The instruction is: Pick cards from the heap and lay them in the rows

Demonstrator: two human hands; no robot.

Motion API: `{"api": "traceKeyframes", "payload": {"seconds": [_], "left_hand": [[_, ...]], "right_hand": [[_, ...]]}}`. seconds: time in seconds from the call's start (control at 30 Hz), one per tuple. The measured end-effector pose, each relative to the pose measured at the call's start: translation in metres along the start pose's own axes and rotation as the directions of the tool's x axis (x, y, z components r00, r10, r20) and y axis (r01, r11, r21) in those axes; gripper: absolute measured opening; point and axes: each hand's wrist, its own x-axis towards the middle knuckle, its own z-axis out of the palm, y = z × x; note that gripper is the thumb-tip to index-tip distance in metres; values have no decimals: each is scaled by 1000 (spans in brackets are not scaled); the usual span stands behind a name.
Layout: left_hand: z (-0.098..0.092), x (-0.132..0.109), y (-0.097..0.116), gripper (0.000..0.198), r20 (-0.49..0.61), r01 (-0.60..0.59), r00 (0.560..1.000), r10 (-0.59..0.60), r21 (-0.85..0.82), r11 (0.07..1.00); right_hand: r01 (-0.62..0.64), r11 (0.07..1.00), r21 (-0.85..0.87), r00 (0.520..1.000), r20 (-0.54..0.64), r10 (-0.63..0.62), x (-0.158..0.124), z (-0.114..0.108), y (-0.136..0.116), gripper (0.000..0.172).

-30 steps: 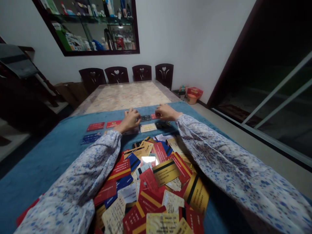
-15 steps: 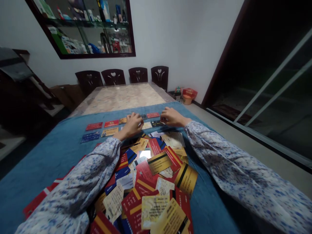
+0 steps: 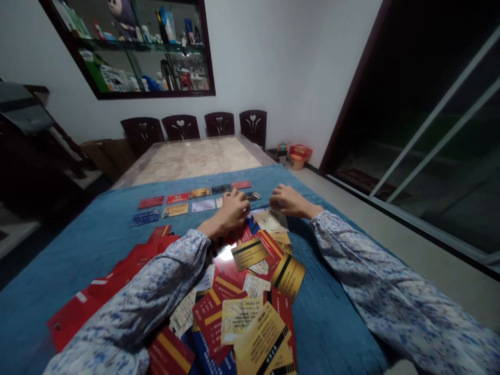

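Two rows of cards lie on the blue cloth, among them a black card (image 3: 253,196), a red card (image 3: 241,185) and an orange card (image 3: 175,210). My left hand (image 3: 234,209) is over the far edge of a heap of cards, its fingers curled and the tips hidden from me. To its right, my right hand (image 3: 288,200) rests low beside the black card and just above a pale card (image 3: 272,221); its fingers are bent inward, with nothing visible between them. Gold, red, blue and pale cards make up the heap, a gold card (image 3: 250,253) on top.
Red card sleeves (image 3: 128,263) spread out left of the heap, partly behind my left forearm. The blue cloth (image 3: 336,312) covers the near part of a marble-patterned table (image 3: 195,151). Dark chairs (image 3: 180,126) stand at the far end; a sliding door (image 3: 422,130) is at right.
My right hand has drawn back from the black card, towards me and to the right. My left hand has moved right and nearer, from the card rows to the heap, uncovering several cards.
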Motion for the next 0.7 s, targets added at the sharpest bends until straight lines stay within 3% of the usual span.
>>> {"api": "traceKeyframes", "payload": {"seconds": [0.23,0.43,0.7], "left_hand": [[15,8,29,26,17,-151,989,150,84,985],[22,16,50,26,85,-214,975,205,110,971],[24,16,50,21,121,-229,970,210,168,959]], "right_hand": [[63,997,34,993,-102,-59,-21,18,6,26],[112,993,26,983,-151,-107,-32,33,8,33],[75,997,-12,986,-152,-76,-40,38,14,36]]}}
